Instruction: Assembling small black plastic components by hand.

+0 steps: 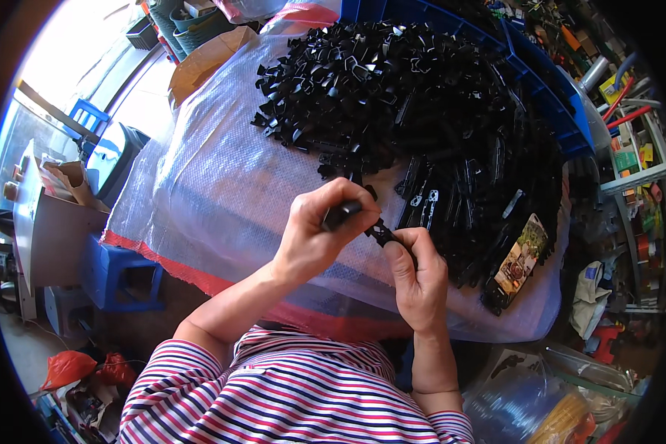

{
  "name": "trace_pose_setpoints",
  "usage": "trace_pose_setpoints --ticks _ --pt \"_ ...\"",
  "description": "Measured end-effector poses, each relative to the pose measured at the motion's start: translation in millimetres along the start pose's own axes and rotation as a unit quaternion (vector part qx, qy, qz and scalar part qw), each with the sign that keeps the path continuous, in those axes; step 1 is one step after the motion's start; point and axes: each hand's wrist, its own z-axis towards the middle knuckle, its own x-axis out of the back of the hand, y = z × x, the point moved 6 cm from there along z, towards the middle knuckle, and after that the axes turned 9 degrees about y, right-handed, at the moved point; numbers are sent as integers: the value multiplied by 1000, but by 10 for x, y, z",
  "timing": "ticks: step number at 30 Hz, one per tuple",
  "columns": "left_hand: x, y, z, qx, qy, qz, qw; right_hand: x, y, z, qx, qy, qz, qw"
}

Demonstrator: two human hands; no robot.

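My left hand (320,231) is closed round a small black plastic piece (340,216), its kind hard to make out. My right hand (420,280) pinches a slim black plastic strip with holes (380,234). The two parts meet or nearly meet between my hands; the fingers hide whether they are joined. Just beyond is a big heap of small black plastic clips or caps (362,70). Long black slotted strips (462,192) lie in a pile to the right of my hands.
A white woven sheet (200,163) with a red edge covers the work surface. A phone (522,259) with a lit screen leans at the right. Blue crates (547,96) border the heap. A blue stool (122,274) stands at left, plastic bags (525,392) at lower right.
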Motion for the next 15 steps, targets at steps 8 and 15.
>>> trace_pose_setpoints --ticks 8,15 --pt "-12 7 -69 -33 16 47 998 -136 90 47 0 11 7 1000" --pt "-51 -233 -90 214 102 -326 915 -263 -83 127 131 99 -46 985"
